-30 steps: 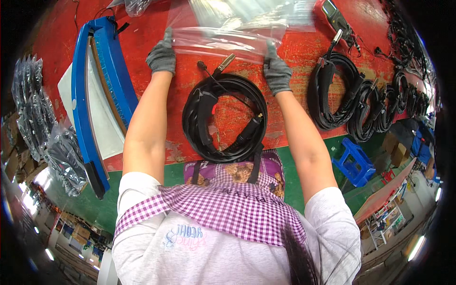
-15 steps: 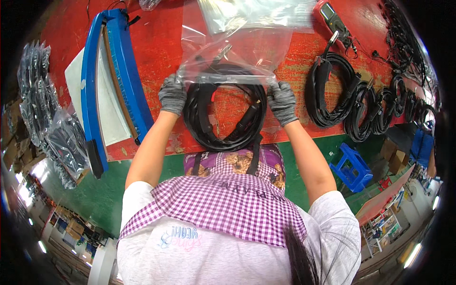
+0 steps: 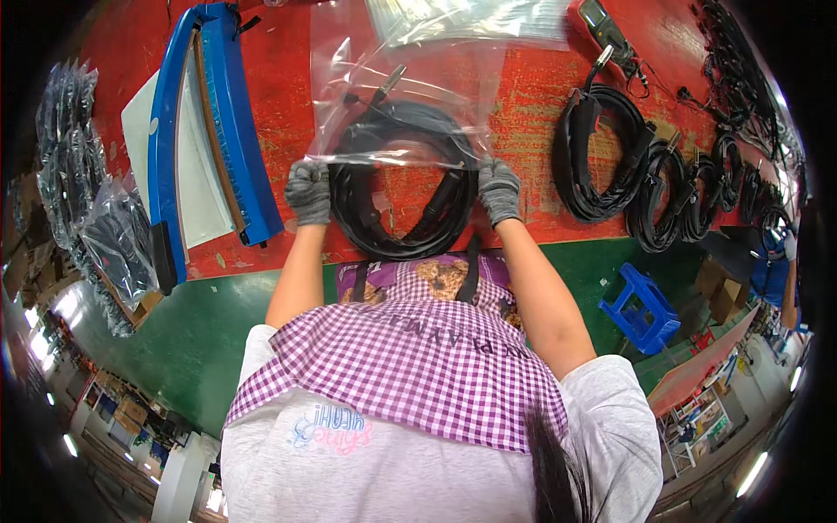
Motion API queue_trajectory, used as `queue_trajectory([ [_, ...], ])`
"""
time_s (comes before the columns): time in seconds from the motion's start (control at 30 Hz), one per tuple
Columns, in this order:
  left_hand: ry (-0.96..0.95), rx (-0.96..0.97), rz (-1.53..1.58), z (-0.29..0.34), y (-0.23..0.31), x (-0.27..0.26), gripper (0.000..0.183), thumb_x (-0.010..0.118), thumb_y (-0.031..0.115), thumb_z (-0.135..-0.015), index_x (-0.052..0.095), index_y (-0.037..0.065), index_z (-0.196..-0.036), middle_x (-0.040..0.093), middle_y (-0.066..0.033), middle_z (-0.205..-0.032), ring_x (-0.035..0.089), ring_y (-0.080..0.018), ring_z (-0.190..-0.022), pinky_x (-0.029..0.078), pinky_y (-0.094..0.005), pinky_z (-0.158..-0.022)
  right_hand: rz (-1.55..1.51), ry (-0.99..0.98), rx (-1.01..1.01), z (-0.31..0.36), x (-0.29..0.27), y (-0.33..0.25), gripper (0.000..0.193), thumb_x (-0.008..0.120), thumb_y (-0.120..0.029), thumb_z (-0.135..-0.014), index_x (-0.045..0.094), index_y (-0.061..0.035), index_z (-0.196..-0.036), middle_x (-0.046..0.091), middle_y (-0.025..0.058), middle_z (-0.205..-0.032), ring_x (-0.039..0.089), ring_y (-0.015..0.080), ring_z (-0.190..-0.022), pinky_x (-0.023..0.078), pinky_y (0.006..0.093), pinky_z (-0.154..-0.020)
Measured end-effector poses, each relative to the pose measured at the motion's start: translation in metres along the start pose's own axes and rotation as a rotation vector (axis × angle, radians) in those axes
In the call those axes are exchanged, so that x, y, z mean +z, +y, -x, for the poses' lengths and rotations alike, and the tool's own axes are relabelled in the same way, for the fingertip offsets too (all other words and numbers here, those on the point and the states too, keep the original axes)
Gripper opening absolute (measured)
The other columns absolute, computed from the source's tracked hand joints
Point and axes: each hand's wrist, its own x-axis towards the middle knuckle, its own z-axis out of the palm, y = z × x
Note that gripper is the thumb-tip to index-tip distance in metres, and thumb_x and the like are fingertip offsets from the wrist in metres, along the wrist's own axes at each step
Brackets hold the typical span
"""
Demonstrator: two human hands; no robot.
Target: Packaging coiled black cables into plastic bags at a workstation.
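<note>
A coil of black cable (image 3: 434,213) lies on the red table in front of me. A clear plastic bag (image 3: 340,96) covers the far half of the coil, including a metal-tipped plug (image 3: 391,83) that shows through the film. My left hand (image 3: 308,192), in a grey glove, grips the left corner of the bag's near edge. At the right corner, my gloved right hand (image 3: 499,190) has its fingers closed on the same edge. The near half of the coil sticks out of the bag between my hands.
A blue curved-frame device (image 3: 234,131) stands on the left, beside bagged black items (image 3: 118,240). More cable coils (image 3: 602,166) line the right, below a red-and-grey meter (image 3: 602,26). Flat clear bags (image 3: 471,22) lie at the back. A blue stool (image 3: 641,309) stands on the green floor.
Both hands have drawn the bag's edge toward me and slightly left, so it covers more of the coil. The plug now shows clearly through the film. A person's arm appears at the far right.
</note>
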Motion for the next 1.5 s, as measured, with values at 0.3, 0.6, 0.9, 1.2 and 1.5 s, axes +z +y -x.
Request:
queue_trajectory([
  [0.3, -0.330, -0.419, -0.115, -0.022, 0.029, -0.014, 0.038, 0.030, 0.032, -0.086, 0.055, 0.005, -0.096, 0.057, -0.0210, -0.094, 0.053, -0.0375, -0.089, 0.040, -0.0456, -0.075, -0.164, 0.147, -0.004, 0.028, 0.021, 0.014, 0.035, 0.040, -0.033, -0.086, 0.056, -0.0014, -0.085, 0.054, 0.0164, -0.061, 0.054, 0.0271, -0.055, 0.043, 0.0373, -0.054],
  [0.6, 0.027, -1.066, 1.198, 0.070, 0.011, 0.043, 0.034, 0.046, 0.034, -0.083, 0.058, 0.003, -0.086, 0.059, -0.0105, -0.075, 0.055, -0.0182, -0.068, 0.043, -0.0322, -0.062, -1.565, -0.072, 0.954, 0.028, 0.025, 0.043, 0.025, 0.043, -0.031, -0.086, 0.053, -0.0104, -0.075, 0.053, 0.0020, -0.059, 0.051, 0.0147, -0.049, 0.041, 0.0259, -0.041],
  [0.9, -0.065, -0.331, 0.280, 0.063, 0.000, 0.004, 0.028, 0.054, 0.029, -0.079, 0.053, 0.002, -0.087, 0.059, -0.0138, -0.078, 0.057, -0.0255, -0.071, 0.044, -0.0345, -0.066, 0.022, 0.159, -0.842, 0.065, -0.069, 0.028, 0.034, 0.046, -0.025, -0.081, 0.047, -0.0054, -0.108, 0.054, 0.0142, -0.106, 0.051, 0.0332, -0.098, 0.035, 0.0428, -0.092],
  [1.2, -0.531, -0.034, -0.256, 0.052, 0.001, -0.006, 0.043, 0.025, 0.039, -0.087, 0.053, 0.006, -0.090, 0.056, -0.0195, -0.092, 0.055, -0.0358, -0.084, 0.043, -0.0447, -0.071, 0.591, -0.371, -1.338, 0.067, -0.019, -0.014, 0.028, 0.042, -0.018, -0.074, 0.054, -0.0055, -0.096, 0.057, 0.0100, -0.095, 0.051, 0.0235, -0.099, 0.026, 0.0409, -0.099],
  [1.5, -0.604, 0.274, -0.277, 0.137, 0.026, -0.048, 0.033, 0.034, 0.032, -0.085, 0.051, 0.008, -0.071, 0.057, -0.0138, -0.066, 0.059, -0.0272, -0.059, 0.045, -0.0413, -0.049, 0.499, -0.117, -0.771, 0.114, -0.019, -0.063, 0.032, 0.061, -0.032, -0.062, 0.057, -0.0080, -0.082, 0.059, 0.0097, -0.083, 0.056, 0.0242, -0.084, 0.041, 0.0372, -0.076],
])
